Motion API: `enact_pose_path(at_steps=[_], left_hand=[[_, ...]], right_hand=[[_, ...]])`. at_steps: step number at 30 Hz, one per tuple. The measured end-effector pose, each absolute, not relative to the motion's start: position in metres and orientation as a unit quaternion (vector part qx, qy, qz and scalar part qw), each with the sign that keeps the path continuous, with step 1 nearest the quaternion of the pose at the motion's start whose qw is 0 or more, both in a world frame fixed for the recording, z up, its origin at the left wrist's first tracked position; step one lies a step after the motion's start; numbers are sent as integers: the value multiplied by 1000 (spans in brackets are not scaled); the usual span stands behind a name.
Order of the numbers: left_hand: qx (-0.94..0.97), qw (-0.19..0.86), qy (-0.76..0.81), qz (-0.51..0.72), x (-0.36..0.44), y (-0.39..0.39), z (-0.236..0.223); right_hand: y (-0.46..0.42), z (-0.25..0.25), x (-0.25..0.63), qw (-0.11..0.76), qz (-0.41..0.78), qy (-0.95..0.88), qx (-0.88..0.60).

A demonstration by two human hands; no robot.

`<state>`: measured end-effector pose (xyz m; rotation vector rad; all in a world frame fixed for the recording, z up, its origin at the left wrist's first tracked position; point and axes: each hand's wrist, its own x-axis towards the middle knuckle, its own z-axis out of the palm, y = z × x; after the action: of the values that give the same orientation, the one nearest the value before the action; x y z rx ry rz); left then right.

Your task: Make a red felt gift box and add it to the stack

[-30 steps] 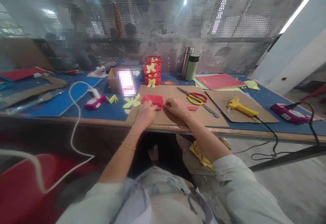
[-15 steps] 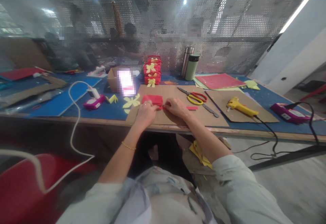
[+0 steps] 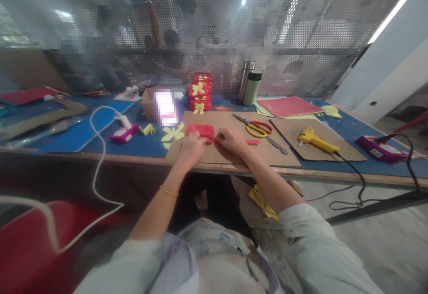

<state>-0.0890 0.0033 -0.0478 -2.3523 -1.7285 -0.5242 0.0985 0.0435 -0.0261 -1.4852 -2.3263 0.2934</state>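
On a brown cardboard sheet [image 3: 220,120] lies a small red box-like piece [image 3: 204,130], seemingly felt or paper. My left hand [image 3: 193,148] is closed on its near edge, thumb and fingers pressed together. Just right of it my right hand [image 3: 230,141] pinches a narrow red strip [image 3: 253,142] close to the piece's near right corner. The strip's far end shows beyond my right hand, and my fingers hide the place where the two meet. Yellow and red-handled scissors [image 3: 257,129] and a grey blade [image 3: 277,145] rest to the right on the cardboard.
Yellow cutout flowers [image 3: 173,133] and a lit phone [image 3: 166,108] are at left. Red boxes with yellow bows [image 3: 200,93] stack behind. A yellow glue gun [image 3: 316,140] lies on cardboard at right, its cord hanging over the edge. A green flask [image 3: 252,89] stands at the back.
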Motion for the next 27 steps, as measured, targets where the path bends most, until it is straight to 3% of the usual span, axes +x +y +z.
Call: enact_pose_path(at_steps=[7, 15, 27], left_hand=[[-791, 72, -581, -176, -91, 8, -47], [-817, 149, -539, -141, -80, 8, -37], [-824, 216, -500, -157, -84, 6, -29]], right_hand=[[46, -27, 98, 177, 97, -826, -526], [46, -29, 100, 176, 89, -830, -521], [64, -29, 105, 264, 213, -806, -484]])
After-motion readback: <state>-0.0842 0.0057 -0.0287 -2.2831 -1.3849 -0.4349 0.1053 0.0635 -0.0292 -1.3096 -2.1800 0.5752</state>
